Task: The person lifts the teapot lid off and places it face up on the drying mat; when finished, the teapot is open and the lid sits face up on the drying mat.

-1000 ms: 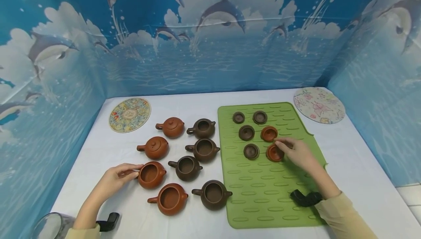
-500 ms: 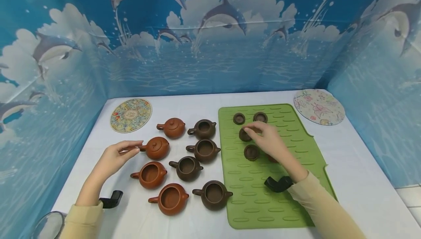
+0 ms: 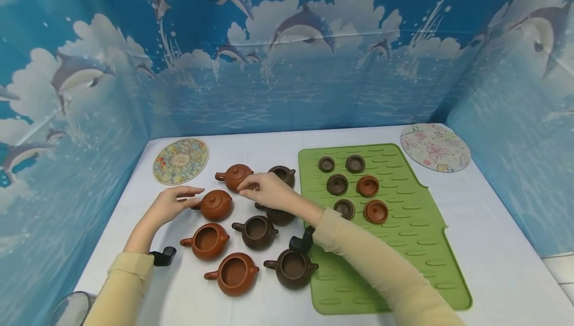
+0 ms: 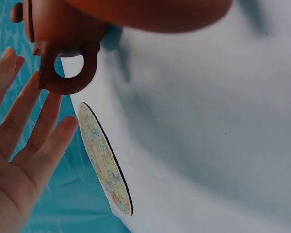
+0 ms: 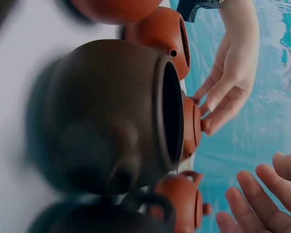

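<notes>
Right hand [image 3: 266,190]: nothing held, fingers loosely extended; just beside its fingertips, on the left, the far lidded red teapot [image 3: 235,175], handle-to-spout line running roughly crosswise, handle pointing away from this hand, which is the nearer of the two. Left hand [image 3: 169,205]: nothing held, fingers spread; just beside it, on the right, the second lidded red teapot [image 3: 216,205], handle toward the fingers; whether they touch cannot be told. Below and partly behind the right hand and forearm: four lidless dark teapots [image 3: 255,233]. Below the left hand, toward the person: two lidless red teapots [image 3: 206,241]. Right of the right hand: green mat [image 3: 417,236] bearing four dark lids [image 3: 337,184] and two red lids [image 3: 375,211]. Beyond the left hand: patterned disc [image 3: 181,161].
</notes>
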